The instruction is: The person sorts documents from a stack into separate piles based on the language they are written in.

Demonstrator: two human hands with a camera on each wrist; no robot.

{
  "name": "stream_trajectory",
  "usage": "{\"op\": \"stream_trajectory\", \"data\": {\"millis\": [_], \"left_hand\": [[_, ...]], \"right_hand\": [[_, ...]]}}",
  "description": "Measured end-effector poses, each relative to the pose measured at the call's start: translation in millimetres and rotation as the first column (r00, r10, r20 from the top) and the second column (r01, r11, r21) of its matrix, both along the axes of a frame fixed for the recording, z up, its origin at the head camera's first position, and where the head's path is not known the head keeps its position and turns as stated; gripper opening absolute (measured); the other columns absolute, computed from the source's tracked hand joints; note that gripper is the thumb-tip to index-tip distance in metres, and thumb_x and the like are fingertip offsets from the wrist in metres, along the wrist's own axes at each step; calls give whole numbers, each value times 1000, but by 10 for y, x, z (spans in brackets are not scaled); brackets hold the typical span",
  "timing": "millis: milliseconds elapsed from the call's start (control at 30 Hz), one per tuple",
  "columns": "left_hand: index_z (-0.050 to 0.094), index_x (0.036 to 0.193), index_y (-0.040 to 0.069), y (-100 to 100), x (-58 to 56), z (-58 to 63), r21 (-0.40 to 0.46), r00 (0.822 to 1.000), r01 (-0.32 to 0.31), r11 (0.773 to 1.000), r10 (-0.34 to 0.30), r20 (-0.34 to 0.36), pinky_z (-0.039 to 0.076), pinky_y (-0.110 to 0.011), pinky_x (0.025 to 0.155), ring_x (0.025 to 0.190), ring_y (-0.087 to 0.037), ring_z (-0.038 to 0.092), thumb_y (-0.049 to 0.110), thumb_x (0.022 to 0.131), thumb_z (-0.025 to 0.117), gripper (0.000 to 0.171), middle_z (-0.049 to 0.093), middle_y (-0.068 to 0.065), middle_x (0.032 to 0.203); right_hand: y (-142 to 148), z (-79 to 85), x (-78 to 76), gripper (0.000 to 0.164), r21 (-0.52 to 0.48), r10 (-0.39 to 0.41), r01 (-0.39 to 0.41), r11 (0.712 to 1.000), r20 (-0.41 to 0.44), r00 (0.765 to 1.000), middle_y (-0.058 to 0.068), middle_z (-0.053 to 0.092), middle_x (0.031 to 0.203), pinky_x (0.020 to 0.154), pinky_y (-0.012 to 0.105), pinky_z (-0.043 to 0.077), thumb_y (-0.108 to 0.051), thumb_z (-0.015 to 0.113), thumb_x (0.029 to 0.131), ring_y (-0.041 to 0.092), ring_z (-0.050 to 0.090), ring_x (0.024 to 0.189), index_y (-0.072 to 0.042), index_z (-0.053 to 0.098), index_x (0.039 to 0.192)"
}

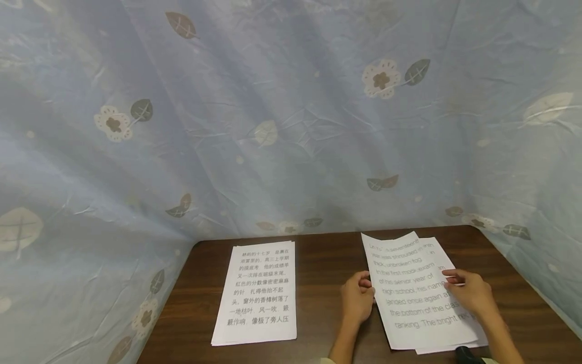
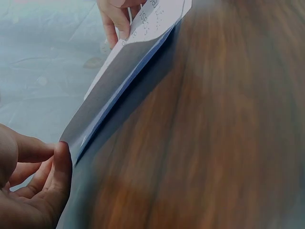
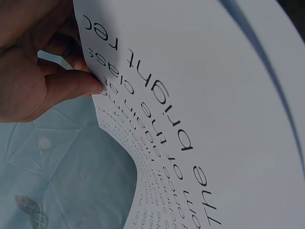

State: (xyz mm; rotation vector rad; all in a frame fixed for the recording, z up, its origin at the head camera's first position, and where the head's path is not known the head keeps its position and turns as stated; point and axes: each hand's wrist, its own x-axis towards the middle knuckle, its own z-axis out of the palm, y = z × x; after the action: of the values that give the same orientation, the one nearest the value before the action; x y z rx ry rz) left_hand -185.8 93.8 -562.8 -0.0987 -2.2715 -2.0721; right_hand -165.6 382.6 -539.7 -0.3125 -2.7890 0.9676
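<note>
A printed sheet of paper (image 1: 416, 298) with English text is held up between both hands at the right of the table. My left hand (image 1: 357, 298) pinches its left edge; in the left wrist view the thumb and fingertips (image 2: 62, 151) meet at the paper's edge. On the opposite edge my right hand (image 1: 470, 293) grips the sheet, its thumb (image 3: 81, 83) lying on the printed face in the right wrist view. The sheet bends and stands off the table. Beneath it, more white paper (image 1: 447, 258) shows, partly covered.
A stack of sheets with Chinese text (image 1: 259, 293) lies on the left of the brown wooden table (image 1: 327, 268). A small black object (image 1: 467, 355) is at the bottom edge by the right wrist. Blue patterned cloth (image 1: 291, 126) hangs behind and at the sides.
</note>
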Motion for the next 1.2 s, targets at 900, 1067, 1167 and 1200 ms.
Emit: {"op": "stream_trajectory", "data": {"millis": [900,1067,1167,1200], "left_hand": [[77,121,2,402,100,-4,-6,999,19,1000,-19,-31,52,-13,52,61,4,62,-14,84,73,40,71,0,88],[76,122,0,437,108,-18,-13,998,23,1000,-24,-53,53,-13,52,62,4,63,-15,84,73,41,70,-1,88],[76,122,0,441,94,-41,-26,998,17,1000,-19,-64,53,-12,53,63,5,62,-15,84,73,40,70,-2,88],[76,122,0,442,86,-49,-30,998,14,999,-16,-67,53,-12,53,64,5,62,-15,84,74,40,70,-2,88]], "right_hand": [[482,-10,109,35,74,-16,16,997,-10,1000,21,79,107,73,41,41,-15,75,96,25,69,89,2,74,127],[499,-11,108,34,77,-23,25,997,-23,999,21,80,107,73,39,40,-15,75,96,22,68,89,1,74,126],[485,-10,105,35,78,-18,20,997,-23,1000,20,80,105,72,37,40,-14,75,95,17,66,86,2,74,126],[479,-10,104,35,78,-17,19,997,-24,1000,20,80,104,71,36,40,-13,75,95,16,65,85,3,74,125]]}}
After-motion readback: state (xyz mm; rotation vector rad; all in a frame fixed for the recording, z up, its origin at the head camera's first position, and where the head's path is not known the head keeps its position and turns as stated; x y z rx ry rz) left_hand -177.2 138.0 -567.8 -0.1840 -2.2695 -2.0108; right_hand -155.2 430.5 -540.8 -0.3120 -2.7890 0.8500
